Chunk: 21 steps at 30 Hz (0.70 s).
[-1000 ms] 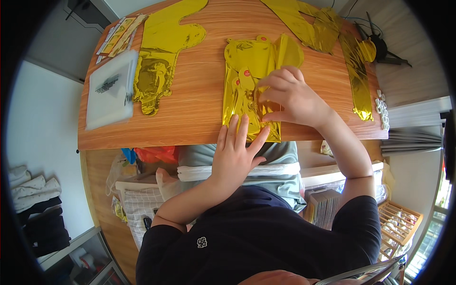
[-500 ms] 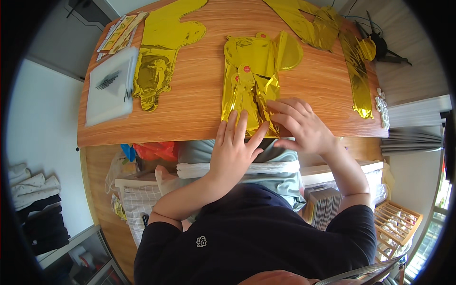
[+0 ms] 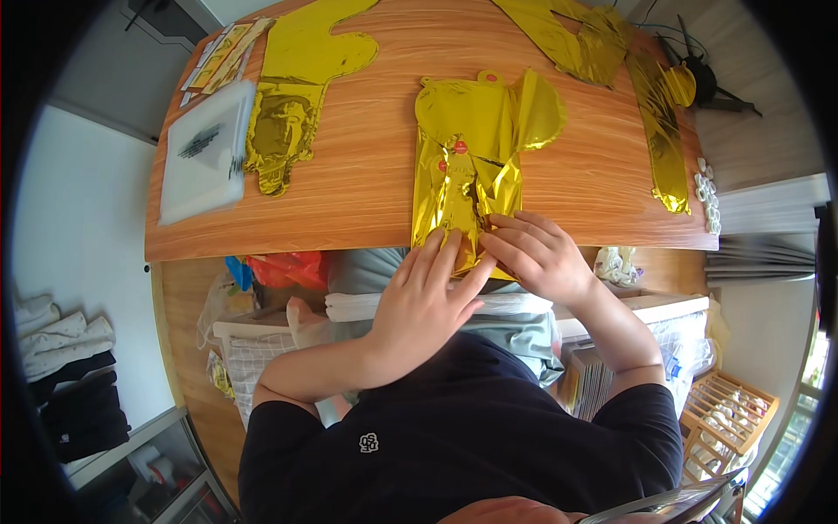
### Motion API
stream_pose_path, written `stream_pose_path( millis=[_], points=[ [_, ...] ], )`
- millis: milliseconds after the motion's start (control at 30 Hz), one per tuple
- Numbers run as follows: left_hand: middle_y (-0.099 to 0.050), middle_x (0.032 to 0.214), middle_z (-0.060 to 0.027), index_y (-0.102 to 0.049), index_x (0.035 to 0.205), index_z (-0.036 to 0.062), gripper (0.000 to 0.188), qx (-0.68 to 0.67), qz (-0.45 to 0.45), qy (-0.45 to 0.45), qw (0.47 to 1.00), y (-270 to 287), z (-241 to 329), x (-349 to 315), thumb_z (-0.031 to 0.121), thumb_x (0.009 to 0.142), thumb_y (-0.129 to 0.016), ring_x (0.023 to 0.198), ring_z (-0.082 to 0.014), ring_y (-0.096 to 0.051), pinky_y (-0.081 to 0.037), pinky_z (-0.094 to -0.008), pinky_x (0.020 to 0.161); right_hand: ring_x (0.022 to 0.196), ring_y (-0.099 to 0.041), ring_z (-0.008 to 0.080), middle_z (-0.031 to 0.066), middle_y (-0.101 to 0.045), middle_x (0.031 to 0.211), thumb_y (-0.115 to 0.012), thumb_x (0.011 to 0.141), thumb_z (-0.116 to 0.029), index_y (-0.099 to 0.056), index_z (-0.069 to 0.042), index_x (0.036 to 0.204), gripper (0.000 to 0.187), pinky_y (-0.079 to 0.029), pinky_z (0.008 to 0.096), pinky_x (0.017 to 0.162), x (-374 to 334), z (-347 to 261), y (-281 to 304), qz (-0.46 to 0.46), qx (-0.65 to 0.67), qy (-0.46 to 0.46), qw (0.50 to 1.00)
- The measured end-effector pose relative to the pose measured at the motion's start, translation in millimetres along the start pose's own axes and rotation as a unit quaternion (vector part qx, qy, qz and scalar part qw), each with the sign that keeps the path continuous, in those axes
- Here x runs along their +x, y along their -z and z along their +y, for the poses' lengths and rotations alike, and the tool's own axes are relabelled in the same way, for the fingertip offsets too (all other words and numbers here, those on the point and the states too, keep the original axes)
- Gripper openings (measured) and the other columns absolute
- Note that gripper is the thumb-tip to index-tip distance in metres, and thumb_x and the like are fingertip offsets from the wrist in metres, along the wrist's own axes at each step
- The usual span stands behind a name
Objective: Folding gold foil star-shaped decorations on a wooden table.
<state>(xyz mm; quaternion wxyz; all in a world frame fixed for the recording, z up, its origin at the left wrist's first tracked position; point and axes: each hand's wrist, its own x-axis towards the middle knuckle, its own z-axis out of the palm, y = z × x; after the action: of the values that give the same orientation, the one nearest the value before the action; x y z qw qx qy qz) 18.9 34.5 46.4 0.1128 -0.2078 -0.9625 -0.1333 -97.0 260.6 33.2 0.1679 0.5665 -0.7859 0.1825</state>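
Observation:
A flat, deflated gold foil balloon [image 3: 476,109] lies before me on the wooden table [image 3: 349,192]. Its near part is creased and folded inward, and its lower end hangs a little over the near edge. Red round marks show on it. My left hand [image 3: 419,293] rests over the left side of that lower end, fingers stretched and spread. Across from it, my right hand [image 3: 543,262] lies on the right side of the foil with its fingers extended; its thumb is mostly hidden. The two hands' fingertips almost meet.
Another flat gold foil balloon [image 3: 319,57] lies at left, beside a stack of clear plastic bags [image 3: 205,157] and printed papers [image 3: 225,57]. More gold foil [image 3: 580,44] spreads at the far right. Small white rings [image 3: 709,199] and a black legged object [image 3: 701,83] line the right edge.
The foil balloon has slid toward me, its lower end now past the table edge. Both hands have come nearer with it, and my right hand has moved closer to my left.

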Motion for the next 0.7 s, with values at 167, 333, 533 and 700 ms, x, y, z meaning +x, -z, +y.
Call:
stream_pose_path(
  millis=[167, 333, 533, 700],
  points=[
    [-0.065, 0.137, -0.0144, -0.052, 0.145, 0.0071, 0.07, -0.147, 0.062, -0.051, 0.986, 5, -37, 2, 0.026, 0.086, -0.085, 0.122, -0.0334, -0.067, -0.055, -0.0461, 0.101, 0.121, -0.071, 0.0268, 0.0085, -0.072, 0.122, -0.074, 0.088, -0.015, -0.072, -0.006, 0.122, 0.036, -0.056, 0.0431, 0.103, 0, -1, 1, -0.011, -0.023, 0.009, 1.0],
    [-0.066, 0.136, -0.0118, -0.058, 0.138, 0.0093, 0.061, -0.138, 0.05, -0.201, 0.968, 7, -78, 13, 0.019, 0.084, -0.085, 0.12, -0.0296, -0.069, -0.06, -0.0418, 0.097, 0.121, -0.069, 0.025, 0.0071, -0.072, 0.126, -0.072, 0.089, -0.015, -0.072, -0.009, 0.122, 0.034, -0.054, 0.0422, 0.103, -3, -1, -5, 0.006, -0.018, 0.002, 1.0],
    [-0.064, 0.139, -0.0086, -0.066, 0.134, 0.0127, 0.042, -0.082, 0.057, -0.279, 0.955, 4, -87, 18, 0.013, 0.093, -0.072, 0.123, -0.0242, -0.068, -0.062, -0.035, 0.095, 0.121, -0.069, 0.0234, 0.0049, -0.072, 0.134, -0.071, 0.087, -0.014, -0.072, -0.01, 0.12, 0.033, -0.052, 0.0398, 0.102, 3, -3, 0, -0.018, -0.025, -0.001, 1.0],
    [-0.062, 0.141, -0.0069, -0.068, 0.135, 0.0126, 0.041, -0.084, 0.077, -0.279, 0.954, -1, -83, 20, 0.014, 0.094, -0.069, 0.125, -0.0213, -0.067, -0.062, -0.0332, 0.096, 0.121, -0.069, 0.0236, 0.0043, -0.073, 0.133, -0.07, 0.087, -0.014, -0.072, -0.01, 0.119, 0.032, -0.052, 0.0404, 0.102, 3, -2, 0, -0.018, -0.014, -0.006, 1.0]
  ],
)
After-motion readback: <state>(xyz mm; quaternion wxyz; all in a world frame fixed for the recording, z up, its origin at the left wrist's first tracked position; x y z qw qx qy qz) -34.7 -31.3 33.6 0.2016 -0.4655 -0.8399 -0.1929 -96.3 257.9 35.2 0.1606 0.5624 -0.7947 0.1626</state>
